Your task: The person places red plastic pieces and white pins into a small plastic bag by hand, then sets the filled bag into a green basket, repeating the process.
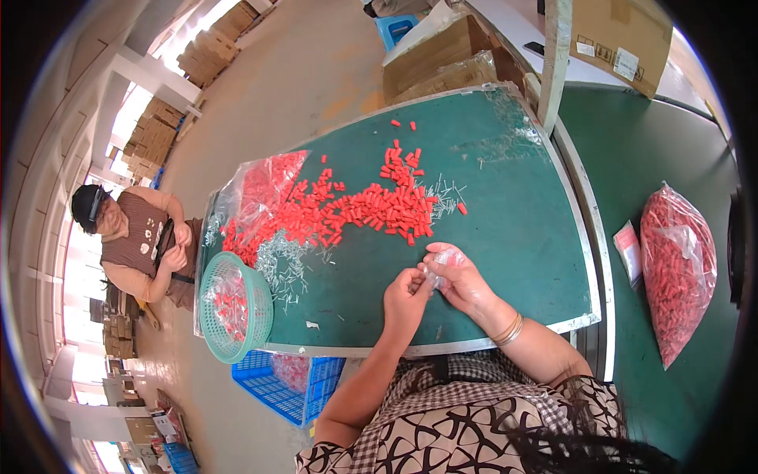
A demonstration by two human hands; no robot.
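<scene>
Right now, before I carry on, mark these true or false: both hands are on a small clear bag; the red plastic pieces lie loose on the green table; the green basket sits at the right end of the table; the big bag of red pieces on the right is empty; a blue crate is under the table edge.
1. Both hands hold a small clear bag. True: the left hand and right hand pinch the small clear bag between them.
2. Red plastic pieces lie loose on the green table. True.
3. The green basket sits at the right end. False: it is at the left end.
4. The big bag on the right is empty. False: it is full of red pieces.
5. A blue crate is under the table edge. True.
</scene>
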